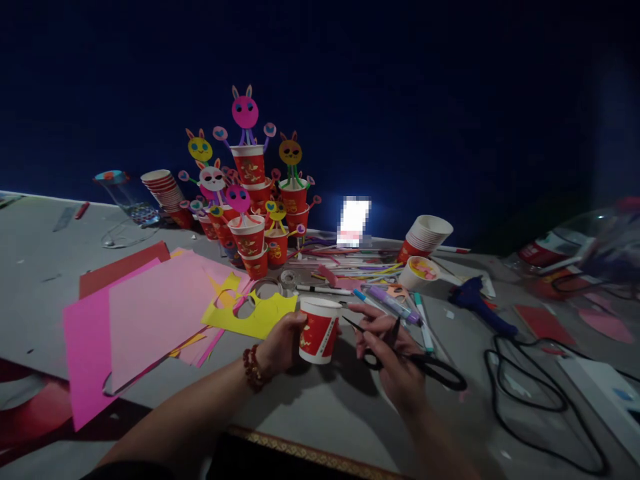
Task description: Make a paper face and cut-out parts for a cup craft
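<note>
A red paper cup with a white rim and gold print stands upright in my left hand, whose fingers wrap round its left side. My right hand is just right of the cup, its fingers round black-handled scissors. The blades show between the fingers, with a tip pointing towards the cup. Behind the cup lies a yellow paper sheet with round holes cut in it.
Decorated cups with paper faces are stacked at the back. Pink sheets lie left. Coloured markers, a white cup with paper bits, a blue glue gun and a black cable lie right.
</note>
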A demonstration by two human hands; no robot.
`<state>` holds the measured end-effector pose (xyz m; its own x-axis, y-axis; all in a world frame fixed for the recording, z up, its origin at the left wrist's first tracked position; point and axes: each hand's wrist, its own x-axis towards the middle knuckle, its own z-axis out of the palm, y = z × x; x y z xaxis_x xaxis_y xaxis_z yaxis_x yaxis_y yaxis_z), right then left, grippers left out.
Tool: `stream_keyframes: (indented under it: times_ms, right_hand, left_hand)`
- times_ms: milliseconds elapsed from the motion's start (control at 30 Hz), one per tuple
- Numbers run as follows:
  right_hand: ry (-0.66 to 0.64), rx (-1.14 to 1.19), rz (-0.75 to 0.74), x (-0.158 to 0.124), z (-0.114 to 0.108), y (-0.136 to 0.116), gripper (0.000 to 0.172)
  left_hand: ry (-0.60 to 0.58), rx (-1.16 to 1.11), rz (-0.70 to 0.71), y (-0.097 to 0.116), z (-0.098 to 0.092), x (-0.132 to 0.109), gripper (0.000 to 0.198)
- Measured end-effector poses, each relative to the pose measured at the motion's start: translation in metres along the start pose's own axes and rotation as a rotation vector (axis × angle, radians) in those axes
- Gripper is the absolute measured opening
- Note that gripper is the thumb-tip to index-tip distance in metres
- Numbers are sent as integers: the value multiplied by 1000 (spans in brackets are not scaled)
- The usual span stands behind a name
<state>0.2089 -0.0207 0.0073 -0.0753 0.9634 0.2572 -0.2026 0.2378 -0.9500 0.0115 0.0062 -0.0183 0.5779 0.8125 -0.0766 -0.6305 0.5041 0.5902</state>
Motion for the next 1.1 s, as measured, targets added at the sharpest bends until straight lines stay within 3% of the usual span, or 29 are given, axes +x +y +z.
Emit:
stream_keyframes:
  times_ms: [100, 233, 400, 533, 667, 867, 1100]
  right_hand:
    - [-81, 166, 57, 1, 4, -5, 7]
    - [-135, 219, 87, 2, 5, -4, 6]
    - [-141, 111, 60, 3, 1, -2, 9]
    - [-172, 19, 55, 3, 2, -4, 11]
    - [-157, 1, 67, 1, 3, -8, 10]
    - [-87, -274, -94, -3, 9, -13, 20]
    - [-94, -191, -20, -6, 14, -11, 19]
  left_hand:
    - [-13, 38, -12, -3, 3, -1, 46]
    - [-8, 124, 28, -6, 8, -1, 46]
    - [12, 600, 451, -3, 10, -3, 54]
    - [-32, 960, 641, 1, 8, -5, 19]
    - [-16, 931, 632, 3, 11, -6, 11]
    - [53, 900, 604, 7, 17, -7, 12]
    - [67, 958, 640, 8, 18, -8, 6]
